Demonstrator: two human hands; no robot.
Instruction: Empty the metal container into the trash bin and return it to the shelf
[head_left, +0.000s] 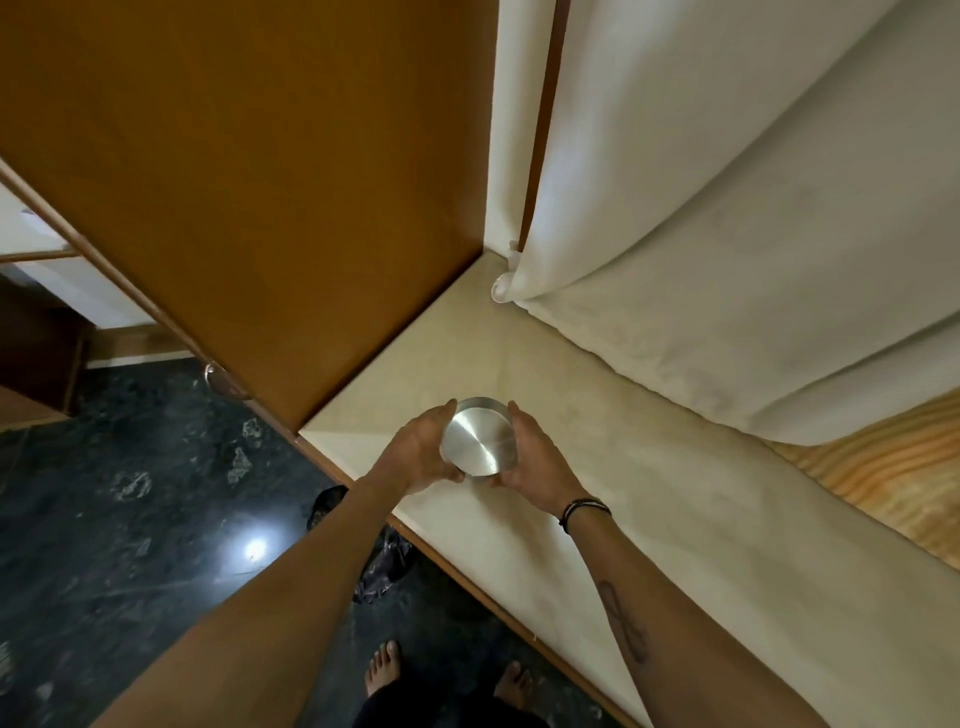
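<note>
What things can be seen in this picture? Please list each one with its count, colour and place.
metal container: one, silver, held over the shelf edge
shelf: one, cream, centre to lower right
wooden panel: one, brown, upper left
curtain: one, white, upper right
black bag: one, on the floor under the shelf edge
floor: dark marbled, left
wristband: one, black, right wrist
bare feet: two, bottom
hands: left hand, right hand, both on the container

Silver container, cream shelf, brown door upper left, white curtain, dark green speckled floor.
</note>
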